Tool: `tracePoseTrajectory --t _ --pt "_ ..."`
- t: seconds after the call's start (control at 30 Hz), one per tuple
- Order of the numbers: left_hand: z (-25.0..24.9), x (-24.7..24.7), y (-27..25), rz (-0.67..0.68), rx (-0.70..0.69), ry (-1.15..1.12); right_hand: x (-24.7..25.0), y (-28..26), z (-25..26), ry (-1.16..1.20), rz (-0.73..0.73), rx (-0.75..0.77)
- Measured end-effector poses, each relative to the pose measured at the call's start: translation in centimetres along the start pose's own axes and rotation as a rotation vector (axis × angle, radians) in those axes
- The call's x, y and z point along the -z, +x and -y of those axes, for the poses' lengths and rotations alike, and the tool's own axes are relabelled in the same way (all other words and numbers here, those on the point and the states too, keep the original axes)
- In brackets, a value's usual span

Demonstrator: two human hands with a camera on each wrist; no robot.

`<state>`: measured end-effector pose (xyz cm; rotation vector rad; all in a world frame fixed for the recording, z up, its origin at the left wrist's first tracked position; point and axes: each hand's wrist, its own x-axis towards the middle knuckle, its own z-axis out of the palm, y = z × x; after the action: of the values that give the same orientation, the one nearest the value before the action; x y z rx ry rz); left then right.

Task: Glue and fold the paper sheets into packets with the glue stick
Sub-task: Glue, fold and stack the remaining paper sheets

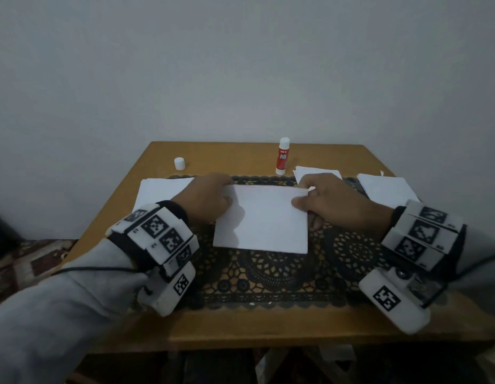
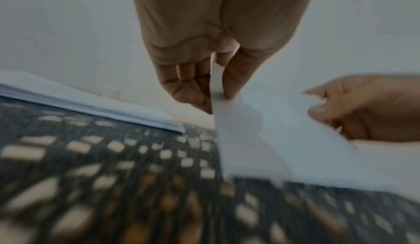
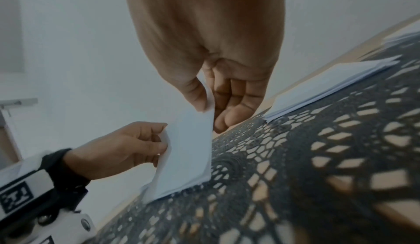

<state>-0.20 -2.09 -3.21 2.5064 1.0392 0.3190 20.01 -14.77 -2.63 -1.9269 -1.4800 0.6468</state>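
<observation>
A white paper sheet (image 1: 264, 218) lies folded over on the black lace mat (image 1: 268, 275), its near edge on the mat and its far edge lifted. My left hand (image 1: 210, 195) pinches the sheet's far left corner between thumb and fingers (image 2: 216, 93). My right hand (image 1: 324, 198) pinches the far right corner (image 3: 205, 102). The sheet (image 3: 186, 151) stands tilted up from the mat in the right wrist view. A red and white glue stick (image 1: 282, 156) stands uncapped at the table's back, apart from both hands. Its white cap (image 1: 179, 163) sits at the back left.
A stack of white sheets (image 1: 160, 189) lies left of the mat. Folded white papers (image 1: 315, 173) lie behind my right hand, and another pile (image 1: 385, 188) at the far right. The wooden table (image 1: 240, 325) ends at a grey wall behind.
</observation>
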Motion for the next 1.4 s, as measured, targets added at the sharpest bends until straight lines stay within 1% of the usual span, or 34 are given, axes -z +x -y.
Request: tracePoseTrajectory --t 0.1,0.23,0.33,0.43,0.5,0.57,0.63,0.73,0.87,0.93,1.0,1.07,1.1,1.17,1.23,1.4 --pt "1.0 1.8 -0.3 -0.067 0.019 -0.039 -0.3 0.6 0.8 0.191 0.013 -0.049" --pt "3.4 4.8 -0.1 -0.138 0.086 -0.051 -2.4 2.7 2.4 0.361 0.146 -0.065" --pt "5.7 6.6 0.5 -0.232 0.182 -0.095 -4.4 5.1 4.4 0.477 0.187 -0.082" --pt "8.1 7.6 1.3 -0.296 0.329 -0.147 -5.9 8.0 6.0 0.467 0.171 -0.106" --pt "9.4 7.7 1.7 -0.267 0.433 -0.163 -6.7 9.6 6.5 0.424 0.162 -0.13" --pt "10.3 7.4 2.0 -0.205 0.491 -0.176 -7.6 10.9 6.8 0.362 0.17 -0.15" --pt "11.1 7.2 2.2 -0.182 0.48 -0.183 -8.4 11.9 7.0 0.292 0.171 -0.164" --pt "11.7 6.9 2.3 -0.164 0.455 -0.131 -9.2 12.8 7.1 0.188 0.176 -0.173" --pt "11.8 6.5 1.7 -0.066 0.471 -0.061 -9.4 12.9 7.3 0.104 0.197 -0.2" --pt "11.6 6.4 0.9 -0.003 0.449 0.044 -9.2 12.5 7.2 0.058 0.143 -0.158" --pt "11.3 6.3 0.0 0.102 0.412 0.159 -9.0 11.5 6.9 -0.027 0.128 -0.029" --pt "10.9 6.1 -0.9 0.2 0.375 0.214 -8.9 9.8 7.0 -0.251 0.197 0.14" --pt "10.7 5.9 -1.2 0.226 0.357 0.245 -9.0 9.0 7.1 -0.38 0.234 0.21" --pt "10.2 5.5 -1.5 0.226 0.324 0.313 -9.4 8.0 7.3 -0.575 0.267 0.315" --pt "9.9 5.2 -1.4 0.194 0.304 0.35 -9.9 7.8 7.6 -0.687 0.254 0.375" --pt "9.7 5.0 -1.4 0.152 0.283 0.345 -10.1 8.1 7.6 -0.728 0.204 0.41"
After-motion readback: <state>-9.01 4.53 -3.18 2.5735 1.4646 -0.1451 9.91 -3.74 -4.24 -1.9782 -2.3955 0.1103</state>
